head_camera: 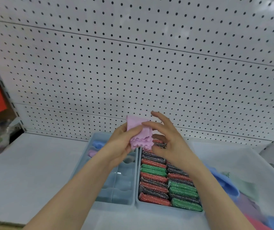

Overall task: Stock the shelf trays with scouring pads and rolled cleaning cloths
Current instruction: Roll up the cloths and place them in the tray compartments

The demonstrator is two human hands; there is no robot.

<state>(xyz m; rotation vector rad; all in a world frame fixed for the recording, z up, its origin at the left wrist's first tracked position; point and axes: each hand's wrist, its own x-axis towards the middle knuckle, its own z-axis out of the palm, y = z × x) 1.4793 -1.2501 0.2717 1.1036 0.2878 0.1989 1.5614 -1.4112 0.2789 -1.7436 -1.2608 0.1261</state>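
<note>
— What is lying nearest the person?

— At five o'clock, the grey plastic tray is sitting packed with two rows of red, green and grey glittery scouring pads. That half is looking finished. Touching it at seven o'clock, the grey divided plastic tray is showing its near compartments bare.

— And the hands?

— Over the trays' far ends, the left hand is gripping a pink scallop-edged cleaning cloth with curled fingers. The right hand is pinching the cloth between forefinger and thumb, its other fingers spreading upward. The cloth is probably being rolled for the divided tray.

— Anything stocked there?

— Only a blue rolled cloth and a pink rolled cloth, at nine o'clock from the hands. Loose blue and red cloths are waiting in the clear plastic bin at four o'clock, so most of the rolling is remaining. The white pegboard is rising at twelve.
</note>
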